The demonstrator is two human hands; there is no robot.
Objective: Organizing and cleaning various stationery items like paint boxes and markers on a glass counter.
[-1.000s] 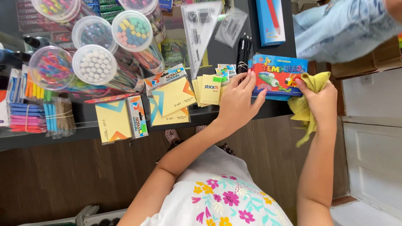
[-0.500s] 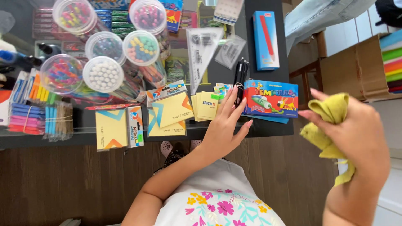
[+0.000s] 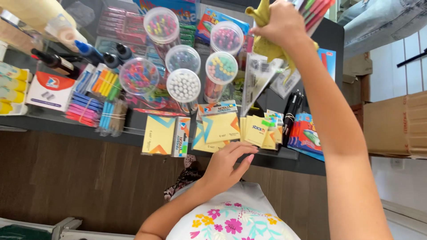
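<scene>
- The right hand (image 3: 282, 24) is clenching its grip around a crumpled yellow cloth (image 3: 267, 42), held above the far side of the counter (image 3: 53, 122).
- The left hand (image 3: 227, 164) is resting released, fingers spread, at the near counter edge, just touching the yellow sticky-note pads (image 3: 258, 131).
- The cloth is hanging well apart from those pads, beyond them.

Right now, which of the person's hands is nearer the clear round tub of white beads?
The left hand, resting below the clear round tub of white beads by the yellow sticky notes. The right hand, gripping a yellow cloth, is farther.
</scene>
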